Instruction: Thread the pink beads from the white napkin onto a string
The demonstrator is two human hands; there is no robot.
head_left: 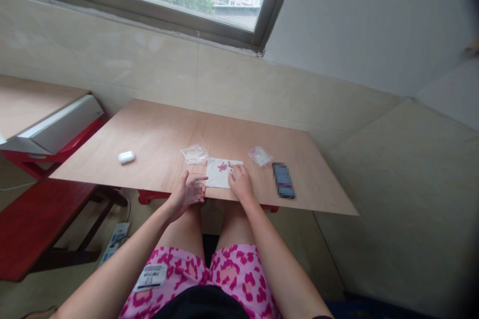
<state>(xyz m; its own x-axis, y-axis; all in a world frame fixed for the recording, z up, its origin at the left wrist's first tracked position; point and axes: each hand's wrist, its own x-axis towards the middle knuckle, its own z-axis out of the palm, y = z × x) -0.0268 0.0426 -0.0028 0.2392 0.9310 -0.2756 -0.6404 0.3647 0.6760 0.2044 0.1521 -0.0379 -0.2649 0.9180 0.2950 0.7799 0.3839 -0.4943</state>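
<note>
A white sheet [217, 175] lies near the front edge of a light wooden table [157, 134], with several small pink pieces [223, 165] on it. My right hand [240, 183] rests palm down on the sheet's right side, fingertips bent beside the pink pieces; I cannot make out anything pinched in them. My left hand [188, 191] hovers at the table's front edge just left of the sheet, palm turned inward, fingers spread and holding nothing. A clear plastic bag [194, 153] lies just behind the sheet on the left.
Another small clear bag with pink contents [259, 155] and a dark phone [283, 180] lie right of the sheet. A white oval case [126, 157] sits at the table's left. A red bench [37, 219], a second table [33, 104] and a floor power strip [114, 239] are left.
</note>
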